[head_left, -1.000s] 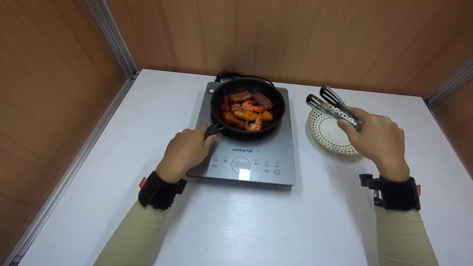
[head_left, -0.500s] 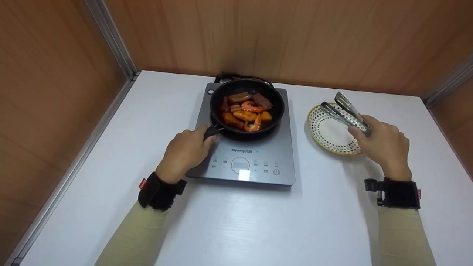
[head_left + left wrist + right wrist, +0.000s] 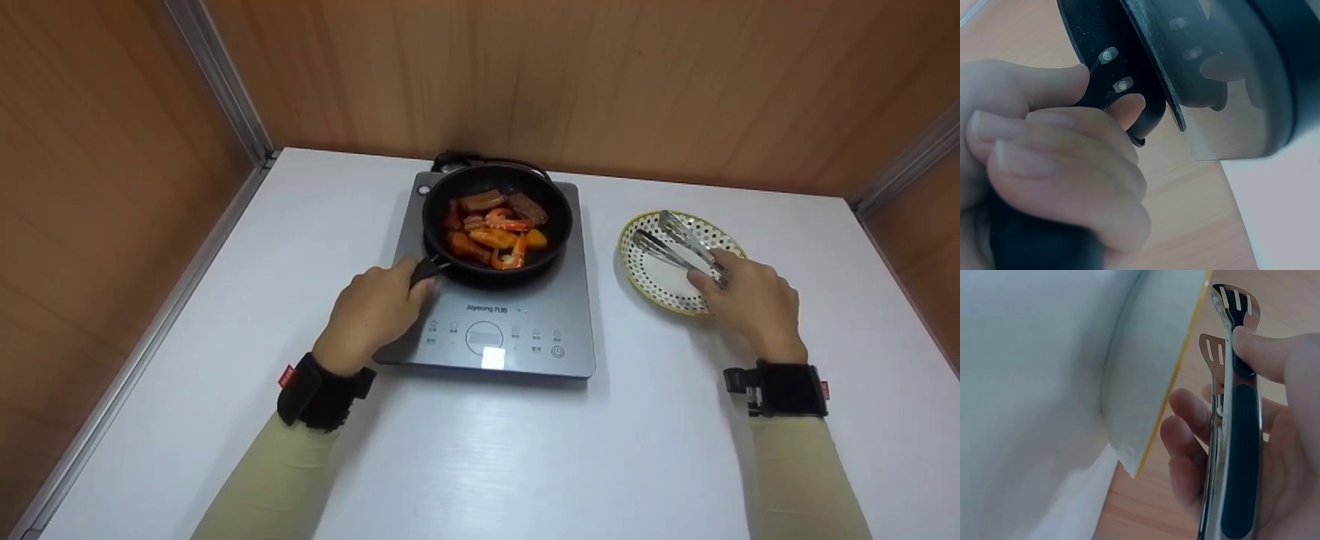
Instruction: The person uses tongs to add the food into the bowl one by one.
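Note:
My left hand (image 3: 375, 319) grips the black handle (image 3: 427, 268) of a frying pan (image 3: 559, 221). Inside the pan lie two orange shrimp (image 3: 510, 223) and several brown and yellow food pieces (image 3: 491, 238). My right hand (image 3: 757, 304) holds metal tongs (image 3: 688, 238) over a white plate (image 3: 651, 285) with dots and a yellow rim. The tongs' slotted ends are spread a little apart, with nothing between them. Whether they touch the plate I cannot tell. In the right wrist view, my thumb and fingers hold the tongs (image 3: 1243, 455) by dark grips, beside the plate's rim (image 3: 1169, 385).
Under the pan is a grey induction cooker (image 3: 540, 307) with a touch panel, and a black cord (image 3: 457, 157) lies behind it. The white table (image 3: 480, 457) ends at wooden panels (image 3: 600, 90) at the back and sides.
My right hand with the tongs first moved right and toward me, then left and lower over the plate. The left hand, pan and food stayed in place.

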Demonstrator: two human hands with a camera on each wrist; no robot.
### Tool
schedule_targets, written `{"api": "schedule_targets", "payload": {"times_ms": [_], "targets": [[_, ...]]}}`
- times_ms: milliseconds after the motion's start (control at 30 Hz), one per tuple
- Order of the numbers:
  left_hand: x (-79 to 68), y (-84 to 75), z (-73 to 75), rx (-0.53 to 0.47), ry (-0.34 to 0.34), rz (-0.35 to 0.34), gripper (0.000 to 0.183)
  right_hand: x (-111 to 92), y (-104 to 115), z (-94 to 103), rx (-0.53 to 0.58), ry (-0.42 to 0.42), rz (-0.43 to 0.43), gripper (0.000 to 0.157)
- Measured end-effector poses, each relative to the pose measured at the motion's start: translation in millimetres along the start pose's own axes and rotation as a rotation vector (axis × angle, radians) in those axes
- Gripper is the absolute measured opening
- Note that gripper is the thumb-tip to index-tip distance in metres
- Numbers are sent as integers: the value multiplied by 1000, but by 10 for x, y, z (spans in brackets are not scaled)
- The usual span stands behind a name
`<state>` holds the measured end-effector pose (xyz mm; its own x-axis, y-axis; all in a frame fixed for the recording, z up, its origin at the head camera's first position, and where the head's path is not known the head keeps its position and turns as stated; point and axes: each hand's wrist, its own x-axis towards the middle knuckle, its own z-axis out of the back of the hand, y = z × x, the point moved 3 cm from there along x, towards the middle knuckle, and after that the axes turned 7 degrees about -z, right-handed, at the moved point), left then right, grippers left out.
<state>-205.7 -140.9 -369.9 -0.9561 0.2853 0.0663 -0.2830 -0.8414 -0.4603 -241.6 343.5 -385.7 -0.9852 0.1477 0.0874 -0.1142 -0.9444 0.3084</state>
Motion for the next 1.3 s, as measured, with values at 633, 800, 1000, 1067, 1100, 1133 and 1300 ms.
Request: {"api": "schedule_targets", "payload": {"times_ms": [633, 800, 1000, 1067, 1100, 1133, 1300], "targets": [[-4, 25, -12, 10, -8, -10, 28, 71, -105, -217, 8, 62, -18, 69], [-9, 15, -9, 0, 1, -4, 27, 69, -122, -231, 8, 70, -28, 71], [-2, 18, 1, 16, 3, -14, 27, 27, -98, -179, -4, 82, -37, 78], [4, 16, 2, 20, 6, -14, 27, 3, -88, -132, -4, 71, -39, 82], [8, 13, 1, 20, 7, -14, 28, -12, -80, -102, -1, 64, -41, 83], [11, 9, 0, 24, 11, -13, 28, -28, -69, -69, 3, 52, -40, 82], [24, -1, -7, 30, 40, -8, 30, -112, 35, 103, 1, 15, -30, 76]]}}
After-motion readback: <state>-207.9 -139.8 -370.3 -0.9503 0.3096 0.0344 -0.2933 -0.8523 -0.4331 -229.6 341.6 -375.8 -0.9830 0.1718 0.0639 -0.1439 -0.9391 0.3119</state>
